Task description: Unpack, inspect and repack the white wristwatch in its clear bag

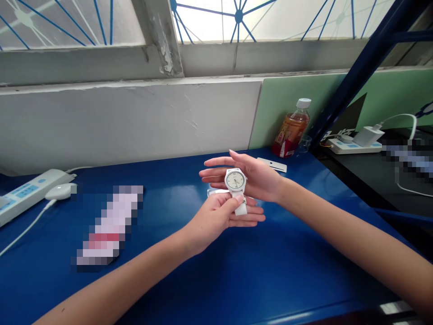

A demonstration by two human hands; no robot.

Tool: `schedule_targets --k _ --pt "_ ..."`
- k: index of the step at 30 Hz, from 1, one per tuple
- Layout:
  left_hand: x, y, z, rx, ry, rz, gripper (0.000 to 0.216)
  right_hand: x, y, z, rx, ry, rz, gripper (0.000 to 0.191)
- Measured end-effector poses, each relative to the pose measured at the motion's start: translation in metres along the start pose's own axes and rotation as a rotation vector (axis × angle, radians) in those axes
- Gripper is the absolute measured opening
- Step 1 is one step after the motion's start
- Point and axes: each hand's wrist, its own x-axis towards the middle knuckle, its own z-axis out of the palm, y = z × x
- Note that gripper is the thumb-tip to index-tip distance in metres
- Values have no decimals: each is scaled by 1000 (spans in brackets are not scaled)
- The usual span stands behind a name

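Note:
A white wristwatch (236,183) with a round pale dial is held upright over the blue table (169,271), dial toward me. My left hand (216,216) lies palm up beneath it, thumb pressed on the lower strap, fingers stretched out to the right. Behind the watch my right hand (252,176) has its fingers extended to the left and its thumb against the watch case. Both hands touch the watch.
A blurred-out flat object (108,225) lies on the table at left. A white power strip (30,192) with a plug sits at far left. A bottle of reddish drink (291,128) and a small white flat piece (272,164) stand behind the hands. Another power strip with charger (358,141) is on the right.

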Motion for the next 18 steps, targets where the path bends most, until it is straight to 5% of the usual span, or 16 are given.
schedule_targets --k 18 --pt "0 -3 -2 -45 -34 -2 31 0 -4 8 63 23 -64 56"
